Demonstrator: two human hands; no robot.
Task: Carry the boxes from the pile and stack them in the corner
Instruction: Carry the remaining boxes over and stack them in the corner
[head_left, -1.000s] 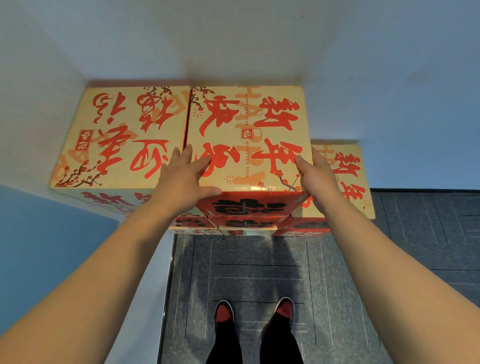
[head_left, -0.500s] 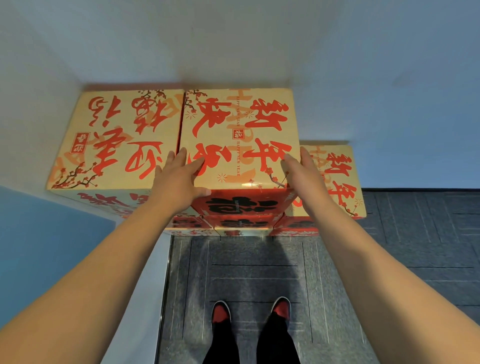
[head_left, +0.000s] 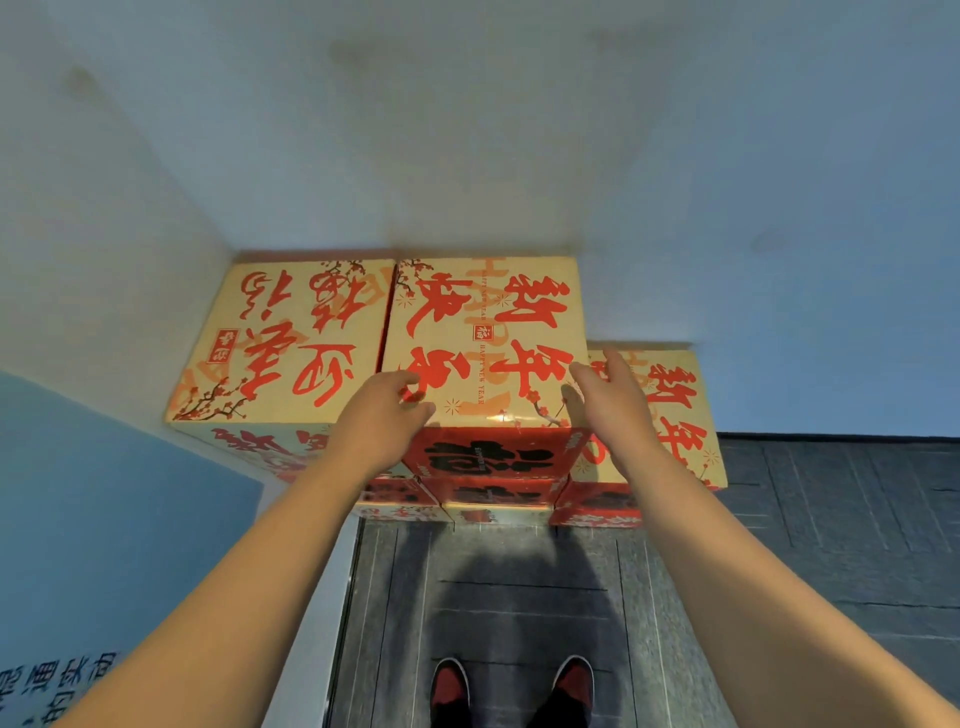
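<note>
middle box, top face: large red characters 新年快乐; the small line "happy new year", printed twice; a small red seal reading 福. front face: black 福 on red. right box, top face: 新年. left box and blue wall: characters turned, not legible.

I count three box tops: the left box, the middle box and the lower right box. Under them more red box fronts show, in at least two layers beneath the middle box, but I cannot tell their full number. I have two sets of fingers in view, my left fingers and my right fingers. I see two shoes, a left shoe and a right shoe. There are two walls, a left wall and a back wall.
</note>
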